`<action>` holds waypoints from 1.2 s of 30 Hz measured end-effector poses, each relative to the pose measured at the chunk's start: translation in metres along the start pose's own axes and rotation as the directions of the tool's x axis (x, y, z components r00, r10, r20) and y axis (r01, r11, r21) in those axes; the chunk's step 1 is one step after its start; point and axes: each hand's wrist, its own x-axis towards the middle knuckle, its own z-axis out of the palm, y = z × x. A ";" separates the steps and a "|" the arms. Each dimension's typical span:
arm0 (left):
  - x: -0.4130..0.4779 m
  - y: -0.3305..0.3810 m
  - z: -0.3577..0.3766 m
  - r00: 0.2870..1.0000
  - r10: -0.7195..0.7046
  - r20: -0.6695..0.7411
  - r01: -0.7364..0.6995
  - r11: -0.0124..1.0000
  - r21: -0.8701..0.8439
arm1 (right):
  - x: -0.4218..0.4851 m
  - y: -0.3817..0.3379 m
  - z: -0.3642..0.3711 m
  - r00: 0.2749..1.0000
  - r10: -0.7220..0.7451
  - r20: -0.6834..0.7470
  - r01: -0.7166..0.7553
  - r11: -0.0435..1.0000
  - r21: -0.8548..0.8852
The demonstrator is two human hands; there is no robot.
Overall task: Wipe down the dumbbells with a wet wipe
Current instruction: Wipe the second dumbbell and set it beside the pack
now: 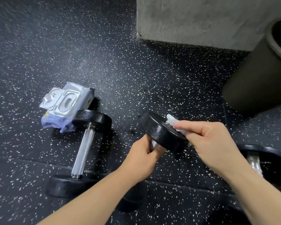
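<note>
While left grip (143, 158) is curled round the handle of the tilted dumbbell (161, 132), right grip (211, 143) is clamped on the wet wipe (170, 119), pressing it on the top plate's face. Left of left grip, second dumbbell (84, 151) and wipes pack (65, 106) lie on floor (120, 70).

A wet wipe (171, 119) lay against a dumbbell head above the speckled floor (152, 70).
The left grip (144, 157) held the raised dumbbell (161, 130) by its handle, and the right grip (212, 142) pressed the white wet wipe to that head's end face. A second dumbbell (84, 151) lay on the floor to the left, its far head just beside a wipe pack (63, 104) with its lid open.
</note>
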 end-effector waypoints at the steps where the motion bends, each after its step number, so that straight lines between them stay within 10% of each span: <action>1: 0.000 0.000 0.000 1.000 0.009 0.003 -0.009 1.000 0.011 | -0.008 -0.006 0.000 1.000 -0.030 -0.004 0.030 0.999 0.022; 10: -0.004 0.000 -0.001 0.998 0.052 -0.040 -0.053 0.998 -0.026 | -0.021 0.003 0.012 0.966 -0.242 -0.089 0.244 0.970 0.012; 26: 0.043 0.002 0.006 0.975 -0.220 -0.041 0.224 0.958 0.179 | 0.006 0.057 0.011 0.895 0.324 -0.308 -0.248 0.933 0.261; 36: 0.053 0.002 0.035 0.953 -0.293 -0.077 0.299 0.872 0.388 | 0.006 0.070 0.014 0.851 0.489 -0.190 -0.387 0.829 0.403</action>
